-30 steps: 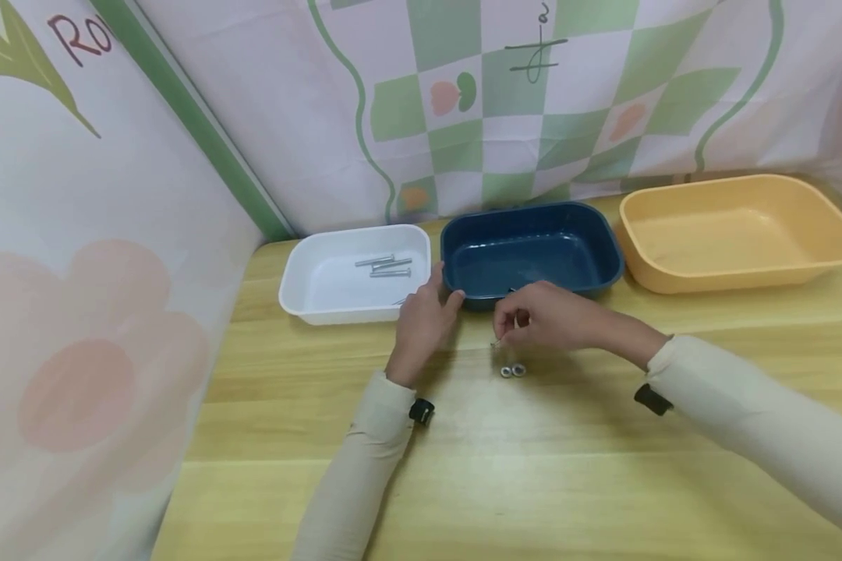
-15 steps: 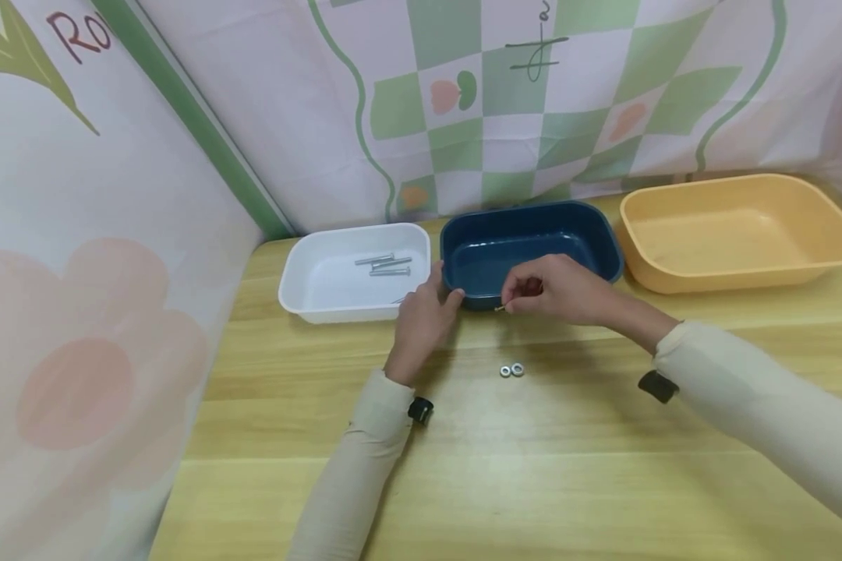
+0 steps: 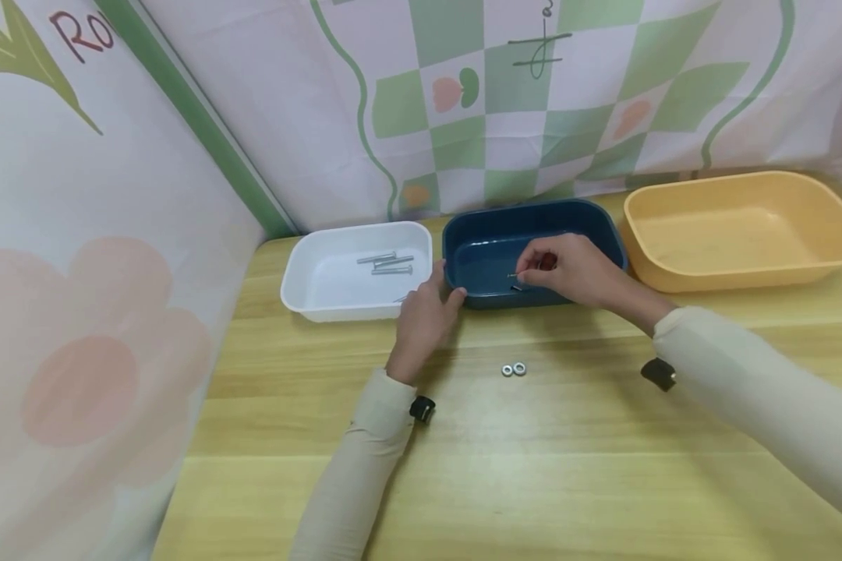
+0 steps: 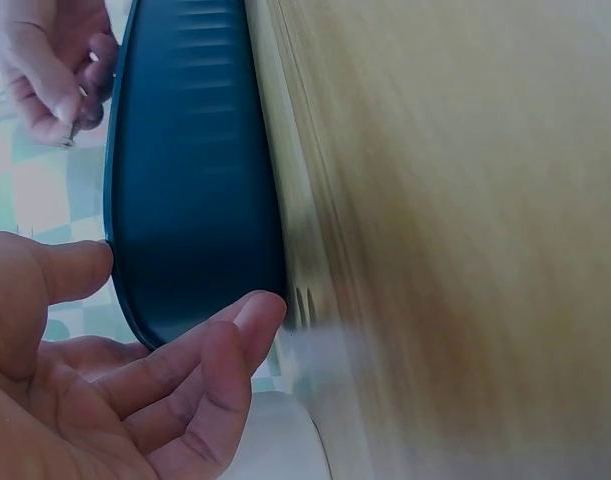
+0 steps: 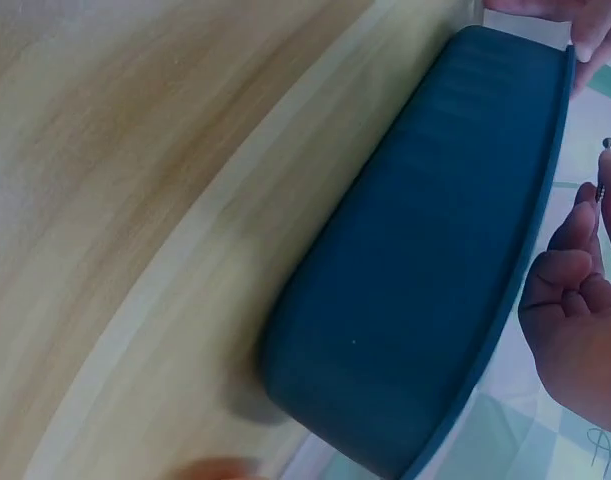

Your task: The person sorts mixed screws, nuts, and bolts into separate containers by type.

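Observation:
My right hand (image 3: 568, 269) pinches a small screw (image 5: 603, 172) between thumb and fingers, over the dark blue tray (image 3: 470, 300). Beneath it in the tray lies another small dark piece (image 3: 516, 287), partly hidden by the hand. At the tray's front left corner, my left hand (image 3: 424, 315) holds on, its thumb at the rim and its fingers along the end wall. Two silver nuts (image 3: 514, 369) lie side by side on the table in front of the blue tray.
To the left stands a white tray (image 3: 309, 304) with several long bolts (image 3: 391, 265). A yellow tray (image 3: 744, 279) is at the right, close against the blue one. A printed cloth (image 3: 512, 140) hangs behind the wooden table (image 3: 365, 436).
My right hand has lifted the screw from beside the nuts, moving away from me over the blue tray's front rim. The left hand has stayed at the tray corner.

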Demonstrator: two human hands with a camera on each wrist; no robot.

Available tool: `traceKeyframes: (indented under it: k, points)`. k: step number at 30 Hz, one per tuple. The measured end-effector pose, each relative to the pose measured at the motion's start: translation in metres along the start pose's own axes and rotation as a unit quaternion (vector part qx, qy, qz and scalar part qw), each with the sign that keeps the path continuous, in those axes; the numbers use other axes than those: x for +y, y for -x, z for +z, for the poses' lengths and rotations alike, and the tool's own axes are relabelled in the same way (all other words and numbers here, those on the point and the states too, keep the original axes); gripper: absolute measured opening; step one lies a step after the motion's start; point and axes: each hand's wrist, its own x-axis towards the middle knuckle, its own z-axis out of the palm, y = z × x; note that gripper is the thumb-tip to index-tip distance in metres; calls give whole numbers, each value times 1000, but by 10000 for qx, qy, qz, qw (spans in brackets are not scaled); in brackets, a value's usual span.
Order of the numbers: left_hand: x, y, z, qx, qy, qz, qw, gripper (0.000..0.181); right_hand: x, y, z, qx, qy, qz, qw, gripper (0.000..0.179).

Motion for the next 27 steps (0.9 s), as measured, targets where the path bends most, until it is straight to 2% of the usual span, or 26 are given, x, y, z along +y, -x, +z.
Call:
traceKeyframes:
  k: [6,15,21,27]
  points:
    - [1,0,1,-11,-9,-15,10000,59,5,-2,3,158,79,-14,9998,4]
    - [3,1,1,16,-166,-72,9998,60,10,-4,7,192,49,30,9998,5]
    - [0,0,2,54,-75,-23,10000,60,11,0,5,154,84,157,9997,6]
    - [-3,0,2,58,-25,42,10000,60,14,5,3,277,69,213,9994,5]
